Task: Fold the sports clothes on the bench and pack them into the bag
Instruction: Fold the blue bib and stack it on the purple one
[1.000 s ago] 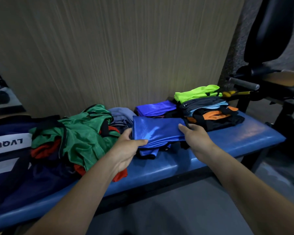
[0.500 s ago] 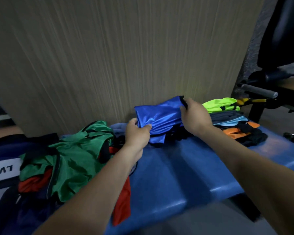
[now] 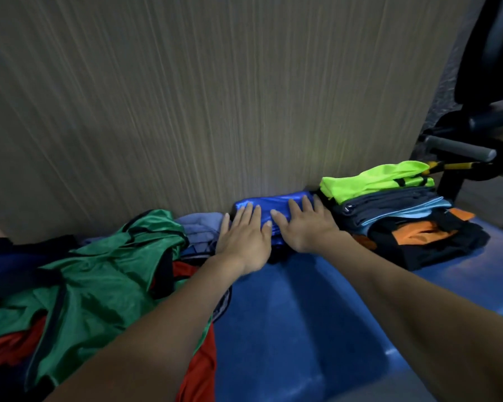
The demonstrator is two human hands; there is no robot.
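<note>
Since half a second ago, the folded shiny blue garment [image 3: 276, 206] has gone from being held up in the air to lying at the back of the blue desk [image 3: 296, 320], against the wall panel [image 3: 215, 97]. It sits between the loose heap topped by a green jersey [image 3: 99, 274] and the folded stack capped by a neon yellow top [image 3: 372, 178]. Both hands lie flat on it with fingers straight, the left hand [image 3: 243, 237] beside the right hand [image 3: 305, 226], pressing rather than gripping.
</note>
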